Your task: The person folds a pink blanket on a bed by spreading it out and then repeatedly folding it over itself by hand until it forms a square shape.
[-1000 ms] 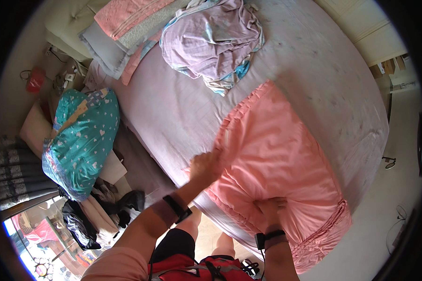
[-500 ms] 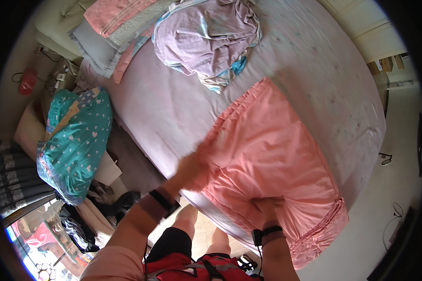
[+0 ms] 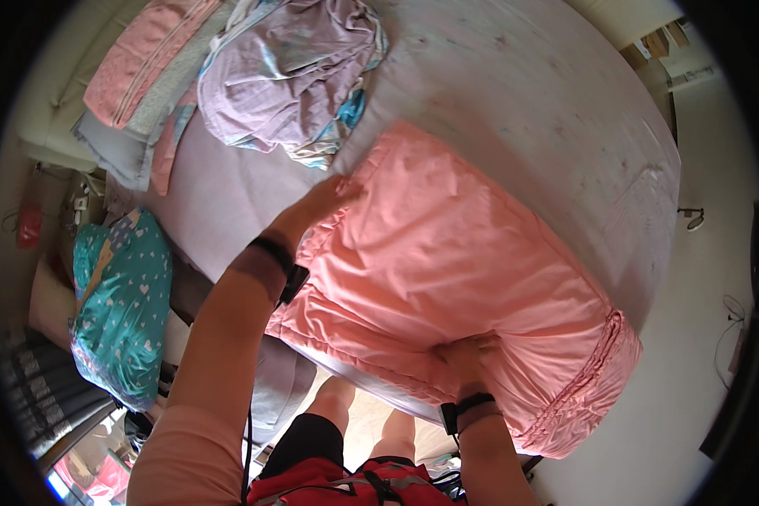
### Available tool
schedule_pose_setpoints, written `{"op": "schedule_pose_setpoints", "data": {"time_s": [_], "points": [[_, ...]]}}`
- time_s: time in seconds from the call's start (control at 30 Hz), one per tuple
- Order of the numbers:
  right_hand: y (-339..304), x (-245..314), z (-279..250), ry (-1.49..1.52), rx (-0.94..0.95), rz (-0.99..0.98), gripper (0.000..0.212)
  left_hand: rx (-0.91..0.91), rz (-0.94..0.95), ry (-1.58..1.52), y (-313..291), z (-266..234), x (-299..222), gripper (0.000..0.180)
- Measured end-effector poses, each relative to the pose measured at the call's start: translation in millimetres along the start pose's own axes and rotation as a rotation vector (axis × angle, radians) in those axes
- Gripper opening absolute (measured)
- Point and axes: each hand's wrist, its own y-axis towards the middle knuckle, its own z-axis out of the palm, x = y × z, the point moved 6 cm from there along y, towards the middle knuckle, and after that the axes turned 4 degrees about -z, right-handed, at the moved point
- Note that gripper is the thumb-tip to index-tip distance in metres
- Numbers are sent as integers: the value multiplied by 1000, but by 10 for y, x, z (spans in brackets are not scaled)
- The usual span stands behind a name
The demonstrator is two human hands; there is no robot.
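Note:
A pink quilt (image 3: 430, 244) with a ruffled edge (image 3: 594, 371) lies folded over the near side of the bed. At the quilt's left edge is my left hand (image 3: 333, 198), its fingers slightly blurred against the cloth, so I cannot see whether they grip it. Lower down, my right hand (image 3: 465, 358) presses into the quilt near its front edge. The thumb and fingers of that hand are apart, and creases run out from around it. Both wrists wear dark bands with small boxes.
On the bed (image 3: 514, 93), a crumpled lilac and blue cloth (image 3: 287, 76) lies beyond the quilt. Folded pink and grey bedding (image 3: 143, 59) is stacked at the far left. Beside the bed is a teal heart-patterned bundle (image 3: 126, 304). A cable (image 3: 725, 320) hangs at the right.
My left hand has moved up along the quilt's left edge, and the near left part of the quilt lies flatter. My right hand stays on the same spot. The view has turned.

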Motion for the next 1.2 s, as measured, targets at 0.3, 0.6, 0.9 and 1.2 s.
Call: {"op": "schedule_pose_setpoints", "data": {"time_s": [0.3,0.6,0.9,1.2], "points": [[61,-59,-6,163,-22,112,130,72,48,-397,659,414,-875,39],[-66,-65,-206,324,76,188,128,332,-101,-416,707,701,-978,42],[-76,50,-174,279,0,155,129,-371,363,-101,983,-182,-645,45],[-65,58,-208,194,76,216,132,-24,-278,-281,506,-135,167,73]]}}
